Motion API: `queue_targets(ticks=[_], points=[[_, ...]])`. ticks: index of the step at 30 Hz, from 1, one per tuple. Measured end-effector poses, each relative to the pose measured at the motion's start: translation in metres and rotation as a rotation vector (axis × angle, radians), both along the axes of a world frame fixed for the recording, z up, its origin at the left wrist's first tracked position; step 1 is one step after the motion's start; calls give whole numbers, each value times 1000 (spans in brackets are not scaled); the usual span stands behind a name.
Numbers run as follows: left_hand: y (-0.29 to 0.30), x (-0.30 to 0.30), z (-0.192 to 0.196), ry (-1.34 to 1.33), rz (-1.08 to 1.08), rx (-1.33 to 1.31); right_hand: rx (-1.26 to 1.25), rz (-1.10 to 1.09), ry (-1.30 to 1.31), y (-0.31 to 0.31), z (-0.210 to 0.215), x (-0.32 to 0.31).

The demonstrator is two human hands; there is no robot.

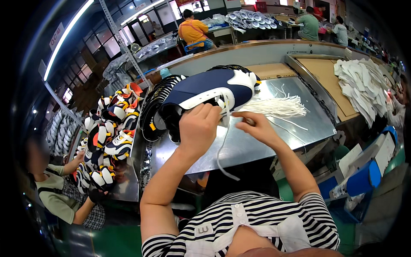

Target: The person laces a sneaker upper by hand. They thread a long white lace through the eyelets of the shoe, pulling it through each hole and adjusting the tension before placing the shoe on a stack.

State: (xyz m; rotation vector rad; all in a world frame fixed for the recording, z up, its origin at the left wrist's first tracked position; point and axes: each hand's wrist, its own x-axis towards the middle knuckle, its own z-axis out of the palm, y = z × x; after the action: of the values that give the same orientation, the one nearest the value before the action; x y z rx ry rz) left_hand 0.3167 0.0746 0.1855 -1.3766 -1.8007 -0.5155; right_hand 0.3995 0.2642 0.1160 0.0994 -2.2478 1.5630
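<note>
Crowding the far-left side of the steel counter (pixel 274 141) is a stack of finished shoes (pixel 113 128) in white, navy, orange and yellow, toes and heels jumbled together. Just beside the held shoe, a row of dark shoe uppers (pixel 156 103) stands on edge, touching its heel end. To the right, a loose bundle of white laces (pixel 280 107) lies flat on the counter, strands fanning toward the hands. Farther right, on a brown board, a heap of white insoles (pixel 361 85) sits well apart from the work. A co-worker's gloved hand (pixel 95 195) rests at the lower-left rack edge, near the shoe stack. Other people sit at benches in the background.

Navy-and-white shoe (pixel 214 90): held up over the counter, tilted, sole side toward the far edge, opening facing the person. Nothing stands between the camera and the shoe except the hands themselves.

Left hand (pixel 199 128): fingers curled closed around the shoe's collar and tongue area, gripping firmly, knuckles up.

Right hand (pixel 257 126): fingers narrowed to a pinch on a single white lace (pixel 221 147), right at the eyelet side of the shoe. The lace hangs down from the pinch in a loose curve past the counter's front edge.
</note>
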Motion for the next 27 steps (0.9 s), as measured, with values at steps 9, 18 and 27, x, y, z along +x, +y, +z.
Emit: queue_targets(ticks=[9, 18, 27], points=[[-27, 4, 1, -150, -20, 90, 172, 360, 13, -40, -93, 17], [13, -42, -147, -640, -3, -303, -236, -49, -324, 2, -113, 69], [26, -45, -169, -849, 87, -556, -488, -125, -215, 13, -130, -35]])
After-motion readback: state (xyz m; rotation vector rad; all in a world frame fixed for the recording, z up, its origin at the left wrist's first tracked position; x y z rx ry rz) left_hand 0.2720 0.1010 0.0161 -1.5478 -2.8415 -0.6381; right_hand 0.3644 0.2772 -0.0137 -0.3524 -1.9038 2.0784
